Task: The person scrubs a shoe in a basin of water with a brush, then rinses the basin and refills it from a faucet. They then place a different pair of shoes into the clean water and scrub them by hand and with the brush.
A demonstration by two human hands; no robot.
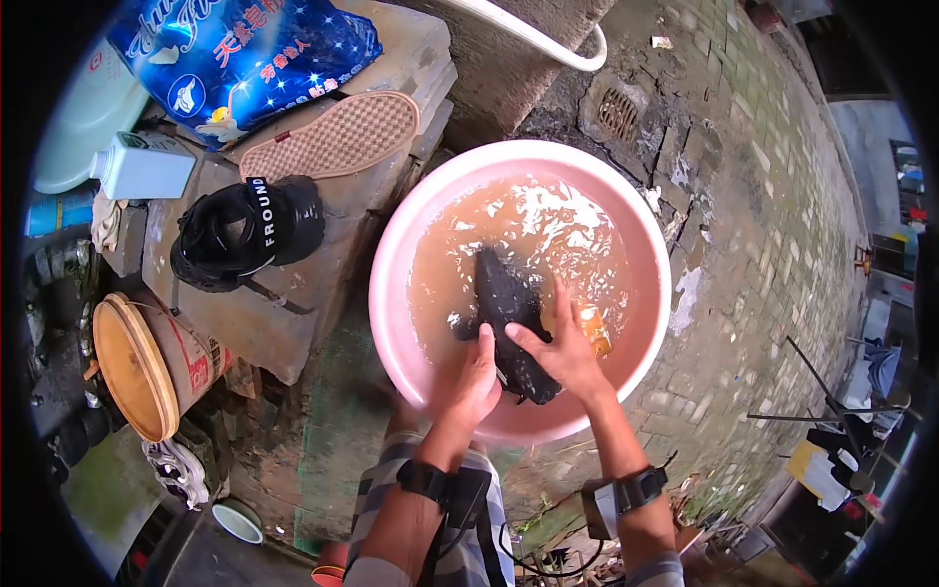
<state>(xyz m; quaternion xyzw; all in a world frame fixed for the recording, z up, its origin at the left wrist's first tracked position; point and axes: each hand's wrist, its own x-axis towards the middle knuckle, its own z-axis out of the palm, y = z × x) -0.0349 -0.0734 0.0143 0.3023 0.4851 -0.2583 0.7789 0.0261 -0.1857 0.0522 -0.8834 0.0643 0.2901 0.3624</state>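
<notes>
A black, soaked item (509,298), dotted with white specks, lies partly in cloudy brown water in a pink basin (391,323). Whether it is a shoe or cloth I cannot make out. My left hand (475,383) grips its near left side, thumb on top and the other fingers hidden beneath. On the other side my right hand (567,354) holds it, thumb laid over it and forefinger stretched along its right edge. Just right of that hand a yellow-orange object (593,331) shows in the water, partly covered by my fingers.
On the stone slab (323,225) left of the basin are a blue detergent bag (264,59), a tan woven-patterned sole (333,135), a black item lettered FROUND (245,235) and a pale blue bottle (147,166). A bucket (176,362) stands below; a drain grate (618,112) lies beyond the basin.
</notes>
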